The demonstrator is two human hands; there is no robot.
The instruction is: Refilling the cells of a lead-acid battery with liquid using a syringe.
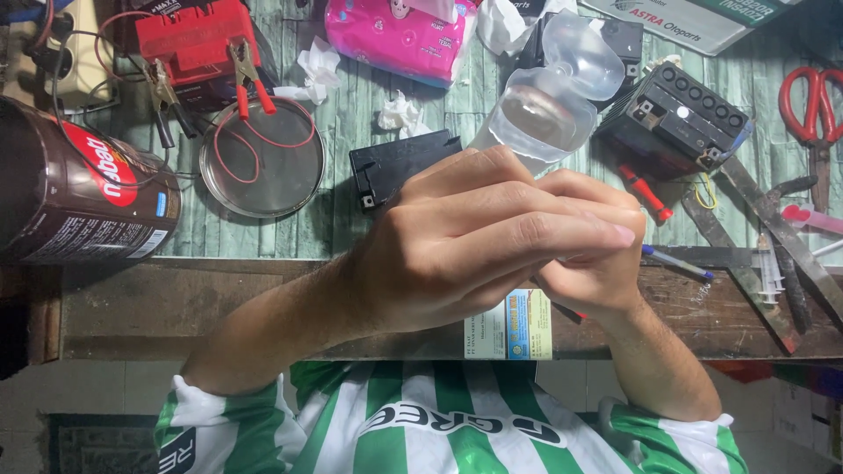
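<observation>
Covering the right hand, the left hand hides what either grip encloses; I cannot tell. Behind them on the counter sit a clear plastic bottle, small black battery, round lid and red scissors.

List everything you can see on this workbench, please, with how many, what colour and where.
battery: 1, black, upper right
battery: 1, red, upper left, two clips clamped on
small box: 1, black, centre, behind hands
plastic bottle: 1, clear, top centre
round lid: 1, clear, left of centre
can: 1, dark brown, far left, lying down
tissue pack: 1, pink, top
scissors: 1, red handles, far right
syringe: 1, clear, right edge
left hand: over the right
right hand: fingers closed, contents hidden
</observation>
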